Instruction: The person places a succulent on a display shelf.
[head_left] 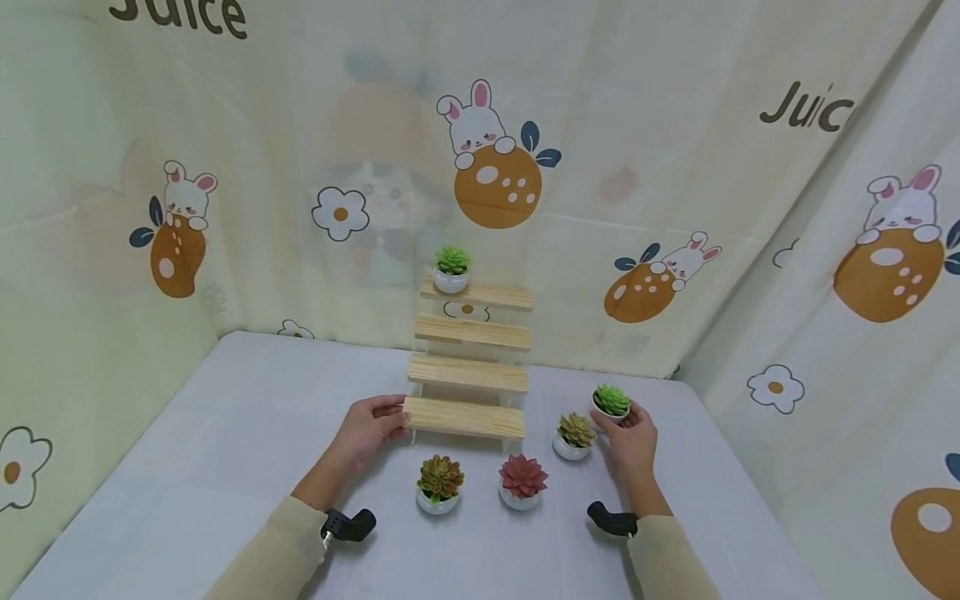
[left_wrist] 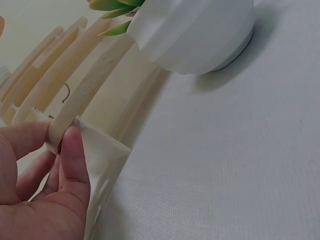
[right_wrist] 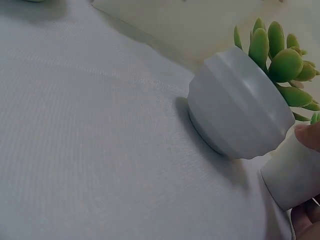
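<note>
My left hand (head_left: 366, 432) pinches the left end of the lowest board on a tiered wooden display stand (head_left: 465, 417); in the left wrist view, thumb and fingers close on the board's end (left_wrist: 62, 127). On the right, my right hand (head_left: 633, 443) grips the white pot of a bright green succulent (head_left: 611, 401). Part of that white pot (right_wrist: 292, 172) appears at the right edge of the right wrist view, with fingertips on it. Right beside it stands a yellowish-green potted succulent (head_left: 574, 435), whose fluted pot (right_wrist: 237, 105) fills much of the right wrist view.
Another green potted succulent (head_left: 452, 269) stands on the top board's left end. In front of the stand are a brown-green potted succulent (head_left: 439, 483) and a red potted succulent (head_left: 522, 481). A white cloth covers the table (head_left: 247, 417); printed curtains (head_left: 585, 275) hang behind and at the sides.
</note>
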